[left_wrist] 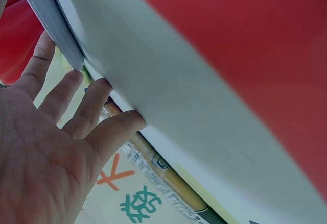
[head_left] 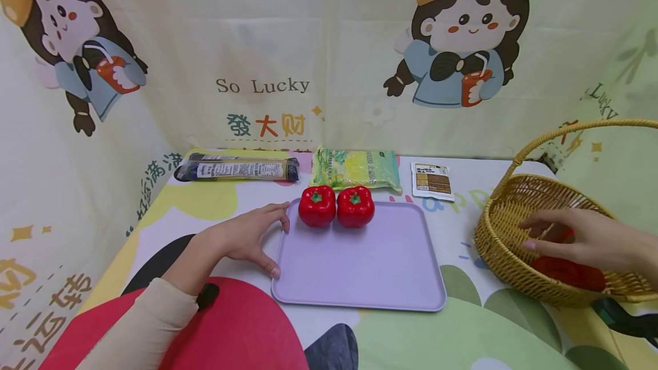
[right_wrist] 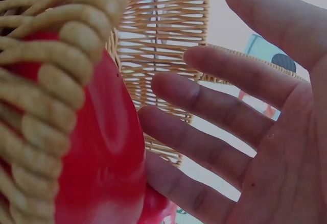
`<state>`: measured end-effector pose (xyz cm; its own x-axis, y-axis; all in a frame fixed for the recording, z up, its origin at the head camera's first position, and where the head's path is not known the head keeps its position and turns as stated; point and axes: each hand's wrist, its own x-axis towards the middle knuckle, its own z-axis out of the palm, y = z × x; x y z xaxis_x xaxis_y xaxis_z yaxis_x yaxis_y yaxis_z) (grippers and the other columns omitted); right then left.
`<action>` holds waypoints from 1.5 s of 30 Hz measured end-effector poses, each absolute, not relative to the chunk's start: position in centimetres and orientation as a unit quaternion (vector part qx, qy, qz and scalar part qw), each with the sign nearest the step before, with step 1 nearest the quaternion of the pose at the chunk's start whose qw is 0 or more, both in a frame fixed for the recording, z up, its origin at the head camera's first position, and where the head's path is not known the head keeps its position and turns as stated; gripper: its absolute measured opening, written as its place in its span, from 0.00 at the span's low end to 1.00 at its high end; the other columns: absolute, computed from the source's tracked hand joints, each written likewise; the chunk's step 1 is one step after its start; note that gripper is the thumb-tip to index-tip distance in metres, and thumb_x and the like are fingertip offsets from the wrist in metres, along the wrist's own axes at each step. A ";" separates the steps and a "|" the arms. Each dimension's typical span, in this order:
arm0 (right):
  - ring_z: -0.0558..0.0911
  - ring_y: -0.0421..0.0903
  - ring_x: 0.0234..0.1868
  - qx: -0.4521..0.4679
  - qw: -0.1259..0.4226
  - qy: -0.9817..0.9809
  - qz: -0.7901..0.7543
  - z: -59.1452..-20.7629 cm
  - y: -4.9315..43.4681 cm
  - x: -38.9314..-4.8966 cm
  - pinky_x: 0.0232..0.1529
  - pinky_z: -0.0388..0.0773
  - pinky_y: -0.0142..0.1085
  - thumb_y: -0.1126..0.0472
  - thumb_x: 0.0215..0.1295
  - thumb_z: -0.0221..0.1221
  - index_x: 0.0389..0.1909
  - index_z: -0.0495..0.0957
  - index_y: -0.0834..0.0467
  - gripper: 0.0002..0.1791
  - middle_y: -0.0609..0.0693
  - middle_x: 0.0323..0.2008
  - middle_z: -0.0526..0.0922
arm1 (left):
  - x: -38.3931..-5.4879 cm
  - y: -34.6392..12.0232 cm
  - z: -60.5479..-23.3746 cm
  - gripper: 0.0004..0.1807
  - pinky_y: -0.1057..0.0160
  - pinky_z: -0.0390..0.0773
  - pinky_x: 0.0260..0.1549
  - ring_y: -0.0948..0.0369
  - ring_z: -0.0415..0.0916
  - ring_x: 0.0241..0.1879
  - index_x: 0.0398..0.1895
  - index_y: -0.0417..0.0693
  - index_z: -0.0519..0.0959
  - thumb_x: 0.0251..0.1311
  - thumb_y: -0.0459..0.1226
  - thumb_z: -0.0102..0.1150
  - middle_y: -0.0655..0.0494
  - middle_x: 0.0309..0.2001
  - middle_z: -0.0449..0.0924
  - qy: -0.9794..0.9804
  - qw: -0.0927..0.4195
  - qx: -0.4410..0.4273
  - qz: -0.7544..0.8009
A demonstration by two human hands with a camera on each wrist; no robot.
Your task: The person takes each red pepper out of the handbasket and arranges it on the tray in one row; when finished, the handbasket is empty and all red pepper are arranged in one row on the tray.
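Observation:
A lilac tray lies on the table with two red bell peppers, the left one and the right one, side by side at its back left. My left hand is spread at the tray's left edge, its fingers and thumb at the rim. In the head view my right hand reaches into a wicker basket on the right. Inside, beneath that hand, sits another red bell pepper; the right wrist view has the fingers extended beside it, not curled round it.
Along the back lie a long dark-wrapped packet, a green and yellow packet and a small white and brown sachet. The basket's tall handle arches above its rim. A black object sits at the lower right. A printed curtain hangs behind.

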<state>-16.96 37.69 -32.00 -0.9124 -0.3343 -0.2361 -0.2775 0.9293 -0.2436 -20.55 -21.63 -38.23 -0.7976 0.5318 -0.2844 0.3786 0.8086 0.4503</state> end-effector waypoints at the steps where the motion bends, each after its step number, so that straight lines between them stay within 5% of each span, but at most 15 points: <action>1: 0.80 0.31 0.35 -0.151 0.139 0.974 -0.102 -32.0 37.8 -16.9 0.34 0.80 0.31 0.43 0.68 0.66 0.59 0.79 0.62 0.30 0.41 0.41 0.85 | -20.5 -21.6 -38.2 0.42 0.40 0.72 0.66 0.48 0.55 0.77 0.53 0.66 0.73 0.32 0.63 0.83 0.52 0.82 0.51 0.929 0.203 0.246 0.189; 18: 0.79 0.30 0.33 -0.140 0.150 0.976 -0.069 -31.1 39.5 -16.2 0.34 0.80 0.31 0.46 0.67 0.67 0.57 0.78 0.67 0.30 0.42 0.40 0.85 | -20.5 -21.7 -38.1 0.42 0.39 0.71 0.67 0.47 0.55 0.77 0.53 0.65 0.73 0.33 0.62 0.83 0.51 0.82 0.51 0.928 0.208 0.244 0.192; 27: 0.85 0.47 0.39 -0.151 0.144 0.977 -0.044 -31.6 40.8 -16.2 0.40 0.86 0.42 0.47 0.58 0.74 0.53 0.81 0.65 0.31 0.47 0.43 0.87 | -20.5 -21.7 -38.1 0.42 0.39 0.70 0.68 0.47 0.54 0.77 0.53 0.65 0.73 0.33 0.63 0.83 0.52 0.82 0.51 0.928 0.208 0.246 0.189; 38: 0.84 0.54 0.41 -0.131 0.176 0.974 -0.060 -31.6 42.2 -15.9 0.33 0.87 0.41 0.51 0.52 0.78 0.52 0.80 0.67 0.33 0.56 0.46 0.85 | -20.6 -21.7 -38.1 0.42 0.39 0.70 0.68 0.48 0.54 0.77 0.53 0.66 0.73 0.32 0.63 0.83 0.53 0.82 0.50 0.929 0.210 0.241 0.187; 45: 0.82 0.47 0.40 -0.128 0.210 0.966 -0.078 -32.1 43.4 -16.2 0.33 0.87 0.39 0.49 0.51 0.78 0.56 0.79 0.66 0.37 0.55 0.48 0.84 | -20.7 -21.6 -38.1 0.42 0.39 0.71 0.67 0.48 0.53 0.78 0.53 0.66 0.73 0.32 0.63 0.83 0.53 0.82 0.50 0.929 0.213 0.239 0.188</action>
<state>-16.24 43.37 -32.15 -0.8793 -0.2803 -0.3849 -0.2149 0.9550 -0.2046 -20.69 -21.58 -38.07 -0.7951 0.5243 -0.3048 0.3645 0.8148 0.4509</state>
